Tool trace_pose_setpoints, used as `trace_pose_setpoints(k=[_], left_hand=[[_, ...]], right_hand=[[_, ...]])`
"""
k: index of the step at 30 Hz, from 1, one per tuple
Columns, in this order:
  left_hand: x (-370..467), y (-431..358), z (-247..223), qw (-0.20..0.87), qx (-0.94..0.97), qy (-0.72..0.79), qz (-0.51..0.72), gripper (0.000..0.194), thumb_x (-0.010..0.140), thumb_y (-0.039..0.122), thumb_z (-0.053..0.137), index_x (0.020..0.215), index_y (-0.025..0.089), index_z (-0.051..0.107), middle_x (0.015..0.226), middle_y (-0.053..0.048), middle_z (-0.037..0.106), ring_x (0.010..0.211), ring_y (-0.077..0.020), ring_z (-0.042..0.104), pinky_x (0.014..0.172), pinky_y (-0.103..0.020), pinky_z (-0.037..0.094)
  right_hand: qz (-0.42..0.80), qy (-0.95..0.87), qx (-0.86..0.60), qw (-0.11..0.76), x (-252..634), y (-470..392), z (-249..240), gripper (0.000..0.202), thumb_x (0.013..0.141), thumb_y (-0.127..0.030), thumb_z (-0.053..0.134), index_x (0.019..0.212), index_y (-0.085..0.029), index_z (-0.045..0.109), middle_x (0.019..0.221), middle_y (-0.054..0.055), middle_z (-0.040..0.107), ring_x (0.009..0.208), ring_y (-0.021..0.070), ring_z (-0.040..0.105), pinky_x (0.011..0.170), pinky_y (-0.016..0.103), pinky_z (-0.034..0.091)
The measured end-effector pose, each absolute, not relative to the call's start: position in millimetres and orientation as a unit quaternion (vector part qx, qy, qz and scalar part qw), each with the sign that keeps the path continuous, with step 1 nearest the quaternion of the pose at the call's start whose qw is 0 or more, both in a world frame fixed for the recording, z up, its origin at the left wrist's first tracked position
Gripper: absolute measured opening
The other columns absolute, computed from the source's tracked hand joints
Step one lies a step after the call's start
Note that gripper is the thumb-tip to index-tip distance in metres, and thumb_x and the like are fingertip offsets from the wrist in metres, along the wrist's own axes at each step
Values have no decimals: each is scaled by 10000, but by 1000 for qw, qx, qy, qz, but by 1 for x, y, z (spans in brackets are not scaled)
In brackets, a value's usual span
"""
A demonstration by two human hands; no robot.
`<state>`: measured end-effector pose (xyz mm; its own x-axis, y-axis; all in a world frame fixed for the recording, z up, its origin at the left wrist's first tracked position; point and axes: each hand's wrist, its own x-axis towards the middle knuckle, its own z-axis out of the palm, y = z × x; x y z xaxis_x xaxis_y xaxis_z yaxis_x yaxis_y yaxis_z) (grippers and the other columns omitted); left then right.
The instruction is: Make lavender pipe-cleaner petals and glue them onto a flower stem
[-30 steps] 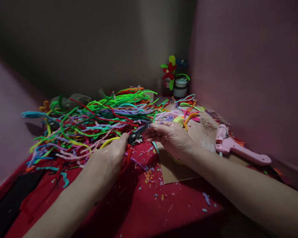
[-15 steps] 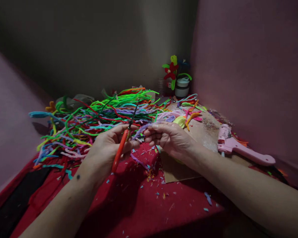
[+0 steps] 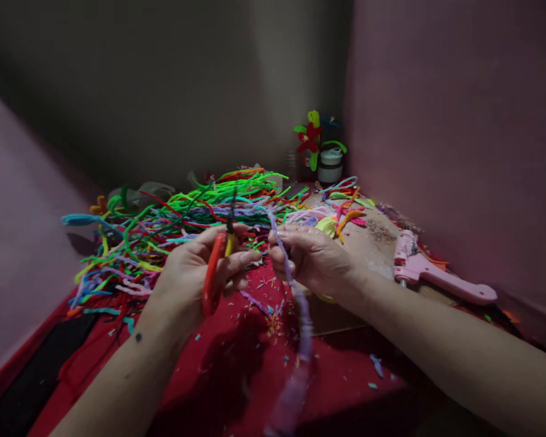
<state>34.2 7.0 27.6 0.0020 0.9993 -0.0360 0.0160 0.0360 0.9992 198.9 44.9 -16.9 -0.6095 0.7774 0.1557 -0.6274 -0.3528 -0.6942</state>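
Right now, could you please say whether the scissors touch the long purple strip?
Apart: in the head view, red cloth shows between the scissors and the purple strip.

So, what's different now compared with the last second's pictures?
The left hand has turned the scissors from pointing at the right hand to pointing away from the wearer. The purple pipe cleaner, which ran leftward from the right fingers half a second ago, now trails toward the near table edge, blurred. Both hands keep their holds; the pink glue gun stayed put.
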Motion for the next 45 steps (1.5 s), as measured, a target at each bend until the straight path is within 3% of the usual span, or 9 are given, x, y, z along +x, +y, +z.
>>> trace_pose_setpoints(k=[6,12,16,19,24,30,35,40,45], left_hand=[[37,13,22,542,457,442,549,449,606,104,748,1008,193,570,750,-27,688,466,-66,568,429,-137,460],[50,9,15,562,400,435,578,470,599,87,731,1020,182,545,701,-9,663,489,-90,601,467,-167,491],[49,6,15,522,407,449,600,456,620,68,712,1022,198,542,617,42,593,493,-87,588,493,-185,505],[48,6,12,514,401,453,608,441,619,64,712,1005,192,542,617,52,566,481,-70,564,476,-166,486],[44,9,7,523,398,446,607,348,648,76,693,946,186,552,618,57,545,475,-56,551,453,-144,453],[40,9,6,502,420,448,610,328,662,101,687,947,190,550,603,57,537,475,-66,543,451,-158,448],[35,11,6,475,443,468,599,383,644,149,712,982,206,543,651,43,581,499,-79,579,467,-155,448],[10,10,16,340,573,555,497,368,648,235,701,988,204,564,634,39,591,450,-95,534,418,-177,409],[-18,7,30,58,796,539,268,324,759,190,579,1080,221,611,853,-18,666,716,-142,585,664,-197,438]], right_hand=[[904,-326,-35,274,206,43,-17,142,863,-179,434,805,-118,547,516,-66,324,428,60,323,440,189,300],[929,-308,-60,195,203,42,-24,110,836,-206,475,779,-133,535,493,-77,314,384,52,286,394,180,294],[895,-360,-104,241,199,40,-24,115,783,-234,577,798,-120,574,491,-66,434,370,48,363,377,179,313],[846,-411,-151,304,196,39,-23,98,732,-191,616,688,-118,568,472,-45,511,347,60,423,362,189,337],[814,-433,-207,327,193,37,-23,123,698,-155,623,611,-125,540,450,-39,534,334,63,459,366,183,350],[828,-408,-203,328,195,40,-26,86,660,-177,636,709,-109,619,472,-29,559,367,62,462,375,183,361],[789,-421,-253,369,194,41,-24,110,630,-211,677,664,-124,619,461,-44,522,353,35,390,358,169,253],[689,-485,-316,435,196,44,-20,116,640,-224,676,595,-130,625,416,-66,419,370,32,284,376,205,152],[635,-528,-333,455,201,51,-18,64,617,-211,693,626,-147,698,421,-63,407,412,43,265,410,225,175]])
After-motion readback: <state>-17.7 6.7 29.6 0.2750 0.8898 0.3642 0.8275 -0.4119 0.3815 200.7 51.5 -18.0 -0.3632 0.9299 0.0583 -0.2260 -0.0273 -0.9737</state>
